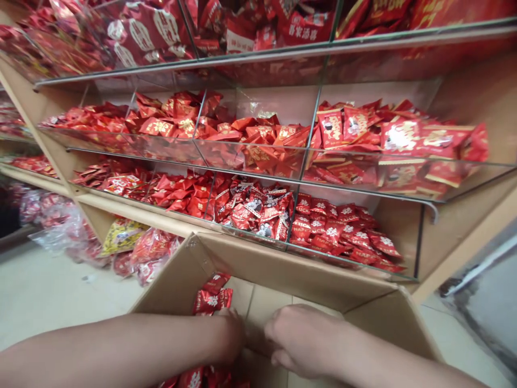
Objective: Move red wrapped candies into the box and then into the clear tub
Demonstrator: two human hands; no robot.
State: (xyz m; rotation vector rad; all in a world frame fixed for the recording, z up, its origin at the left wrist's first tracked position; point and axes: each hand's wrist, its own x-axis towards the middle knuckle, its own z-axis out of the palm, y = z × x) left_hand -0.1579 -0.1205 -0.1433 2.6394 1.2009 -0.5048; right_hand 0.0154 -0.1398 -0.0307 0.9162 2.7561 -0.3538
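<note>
Both my hands are inside an open cardboard box (pixel 291 265). My left hand (pixel 231 335) is closed beside small red wrapped packets (pixel 212 302) with white characters on them. Its fingers point down and are mostly hidden, so what they hold cannot be seen. To its right, my right hand (pixel 305 338) is curled with the knuckles up, apart from the left hand. Nothing shows in its fingers, though their undersides are hidden. More red packets (pixel 196 378) lie below my left forearm, partly covered by it.
Behind the box rises a wooden shelf unit (pixel 480 229) with glass-fronted compartments full of red packets (pixel 343 226). Clear plastic bags (pixel 67 229) of packets and a yellow bag (pixel 123 235) lie at lower left. Pale tiled floor (pixel 97 302) surrounds the box.
</note>
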